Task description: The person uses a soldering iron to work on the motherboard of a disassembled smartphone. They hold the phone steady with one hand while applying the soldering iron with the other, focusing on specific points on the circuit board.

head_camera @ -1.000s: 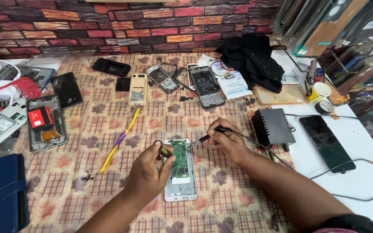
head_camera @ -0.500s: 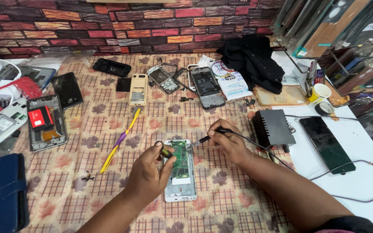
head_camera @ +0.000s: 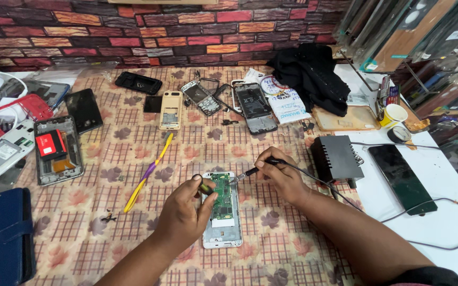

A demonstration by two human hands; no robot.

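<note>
An opened white phone [head_camera: 223,228] with a bare green circuit board [head_camera: 221,197] lies on the patterned cloth in front of me. My left hand [head_camera: 184,214] rests on the phone's left side and pinches a small dark tool [head_camera: 205,187] at the board's upper left corner. My right hand [head_camera: 282,175] holds a corded soldering iron [head_camera: 250,170], its tip pointing left and touching the board's top right edge. The iron's cable runs right toward a black box [head_camera: 337,157].
Several dismantled phones [head_camera: 56,148] and parts lie across the back and left of the cloth. Yellow and purple tools [head_camera: 147,175] lie left of my hands. A black phone [head_camera: 401,177] rests on the white table at right. A blue case [head_camera: 1,235] sits near left.
</note>
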